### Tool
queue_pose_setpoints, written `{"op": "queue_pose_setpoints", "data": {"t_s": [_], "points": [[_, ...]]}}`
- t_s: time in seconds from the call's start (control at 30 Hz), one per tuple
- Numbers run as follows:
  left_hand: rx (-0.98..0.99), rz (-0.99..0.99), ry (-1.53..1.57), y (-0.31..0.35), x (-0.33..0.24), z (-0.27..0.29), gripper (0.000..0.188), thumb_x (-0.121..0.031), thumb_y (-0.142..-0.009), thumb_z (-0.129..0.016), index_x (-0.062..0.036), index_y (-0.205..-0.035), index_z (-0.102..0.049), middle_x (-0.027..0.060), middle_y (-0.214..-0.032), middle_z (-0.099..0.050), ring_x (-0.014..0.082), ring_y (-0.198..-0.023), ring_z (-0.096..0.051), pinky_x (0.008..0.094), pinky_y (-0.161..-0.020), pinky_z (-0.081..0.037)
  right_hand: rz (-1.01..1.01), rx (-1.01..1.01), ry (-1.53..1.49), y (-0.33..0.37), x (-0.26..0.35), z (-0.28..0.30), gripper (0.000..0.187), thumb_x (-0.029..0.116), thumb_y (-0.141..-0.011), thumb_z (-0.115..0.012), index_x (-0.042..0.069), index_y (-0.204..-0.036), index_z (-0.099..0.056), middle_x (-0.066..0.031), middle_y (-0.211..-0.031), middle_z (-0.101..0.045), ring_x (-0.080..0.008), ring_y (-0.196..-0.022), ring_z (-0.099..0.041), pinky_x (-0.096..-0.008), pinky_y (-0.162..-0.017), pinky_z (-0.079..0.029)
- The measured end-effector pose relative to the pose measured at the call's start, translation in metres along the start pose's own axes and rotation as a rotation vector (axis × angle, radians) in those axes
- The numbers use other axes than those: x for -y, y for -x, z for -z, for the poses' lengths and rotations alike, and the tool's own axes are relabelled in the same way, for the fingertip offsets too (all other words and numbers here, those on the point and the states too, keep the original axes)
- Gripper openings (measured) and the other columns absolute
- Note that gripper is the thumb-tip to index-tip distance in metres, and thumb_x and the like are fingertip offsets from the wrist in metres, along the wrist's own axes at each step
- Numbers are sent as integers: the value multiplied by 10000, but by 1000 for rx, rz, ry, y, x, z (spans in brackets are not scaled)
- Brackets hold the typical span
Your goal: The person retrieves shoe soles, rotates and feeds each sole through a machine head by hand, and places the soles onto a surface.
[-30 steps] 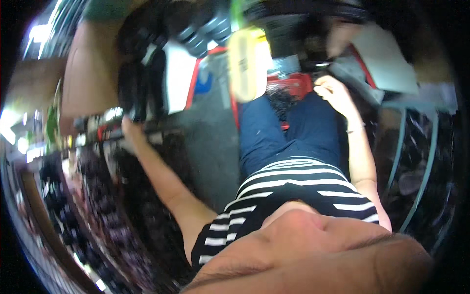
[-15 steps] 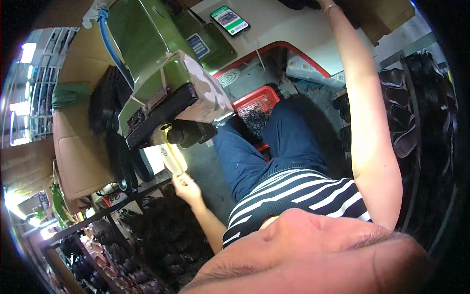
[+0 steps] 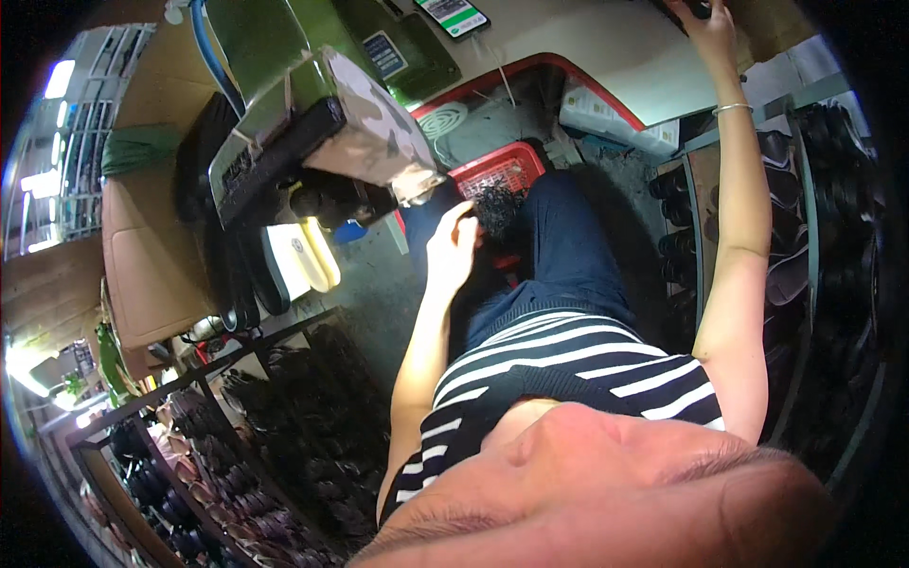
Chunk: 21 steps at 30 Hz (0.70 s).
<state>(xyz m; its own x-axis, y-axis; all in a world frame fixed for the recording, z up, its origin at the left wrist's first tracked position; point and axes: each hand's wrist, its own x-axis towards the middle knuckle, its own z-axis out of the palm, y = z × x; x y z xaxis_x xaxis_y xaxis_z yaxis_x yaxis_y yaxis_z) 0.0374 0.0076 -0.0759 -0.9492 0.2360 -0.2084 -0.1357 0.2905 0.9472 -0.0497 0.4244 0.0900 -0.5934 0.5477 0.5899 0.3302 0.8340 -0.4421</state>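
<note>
My left hand (image 3: 453, 248) is raised in front of the green machine (image 3: 284, 104), just below its camouflage-patterned cover (image 3: 374, 118). Its fingers are loosely bent, the thumb apart, and I see nothing in them. To its left, a pale yellow sole-shaped piece (image 3: 320, 254) stands under the machine's dark front, apart from the hand. My right arm reaches far across the table to the upper right. There my right hand (image 3: 712, 33) has its fingers around a black piece (image 3: 699, 9), partly cut off by the picture edge, so its kind is unclear.
A phone (image 3: 454, 17) lies on the pale table (image 3: 578, 43). Between my knees sits a red basket (image 3: 516, 166) with black scraps (image 3: 497, 208). Racks of dark shoe parts stand at the right (image 3: 781, 189) and lower left (image 3: 312, 417). A tan padded panel (image 3: 142, 265) stands at left.
My left hand has left the pale yellow piece and moved right and up, toward the machine's front and the basket. My right hand has moved right along the table's far side.
</note>
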Motion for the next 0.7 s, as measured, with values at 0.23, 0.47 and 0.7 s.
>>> {"op": "queue_pose_setpoints", "data": {"t_s": [0.23, 0.47, 0.7], "points": [[311, -257, -94, -8, -15, -48, 315, -149, -845, -535, -44, -1140, -500, 68, -727, -582, 101, -601, -528, 236, -575, -433, 232, -78, -304, 42, -101, -10, 431, 362, -720, -688, 36, -971, -558, -122, -858, -589, -269, -823, -562, -350, -746, -437], [385, -97, -41, 9, 4, -40, 276, -125, -867, -511, -34, -1127, -508, 63, -738, -576, 94, -628, -543, 237, -582, -480, 135, 200, -111, 148, -154, -36, 608, 292, -643, -755, 19, -1092, -448, -187, -1080, -476, -329, -1062, -426, -426, -893, -360], [314, 29, 50, 11, 5, -34, 264, -144, -881, -497, -16, -1112, -514, 51, -775, -583, 101, -698, -530, 230, -658, -436, 326, 198, 50, 126, -73, -36, 736, 518, -627, -699, 174, -1230, -453, -251, -1211, -426, -419, -1104, -420, -483, -916, -348]]}}
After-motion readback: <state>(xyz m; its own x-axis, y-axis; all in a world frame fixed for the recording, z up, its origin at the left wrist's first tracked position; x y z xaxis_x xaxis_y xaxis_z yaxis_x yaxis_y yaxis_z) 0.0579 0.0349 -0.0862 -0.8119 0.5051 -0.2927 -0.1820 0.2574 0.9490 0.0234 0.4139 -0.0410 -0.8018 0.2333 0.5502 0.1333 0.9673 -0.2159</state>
